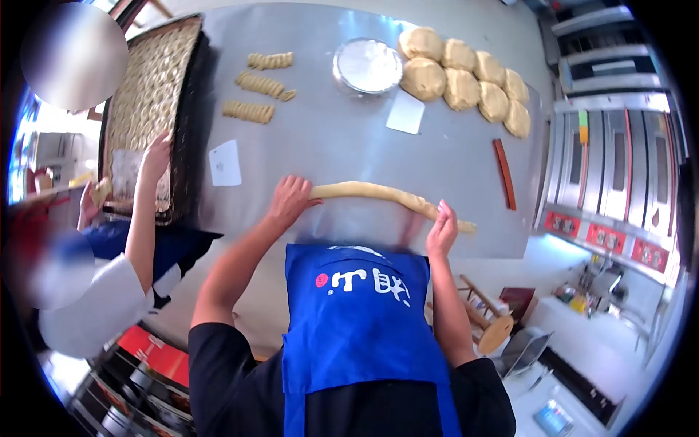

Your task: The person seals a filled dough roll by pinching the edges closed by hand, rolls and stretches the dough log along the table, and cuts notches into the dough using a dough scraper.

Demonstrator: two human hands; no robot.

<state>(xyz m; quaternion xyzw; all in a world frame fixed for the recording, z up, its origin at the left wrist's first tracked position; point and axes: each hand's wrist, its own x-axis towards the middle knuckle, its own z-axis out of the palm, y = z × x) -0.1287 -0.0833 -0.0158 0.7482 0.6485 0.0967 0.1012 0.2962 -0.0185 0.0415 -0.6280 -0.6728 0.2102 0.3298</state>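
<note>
One dough rope (371, 190), tray (188, 87) of dough pieces (154, 80), white-filled bowl (358, 92)

A person's two bare arms reach forward from the body over the near edge of the worktop (328, 138), elbows bent and set wide. The left forearm (244, 251) slants inward; the left hand (291, 195) is palm down, fingers pointing toward the far edge, thumb stretched to the right. The right forearm (451, 291) runs more nearly straight forward. The right hand (443, 229), closer to the near edge and the near right corner, is turned on its side, fingertips forward. The hands are well apart.
</note>
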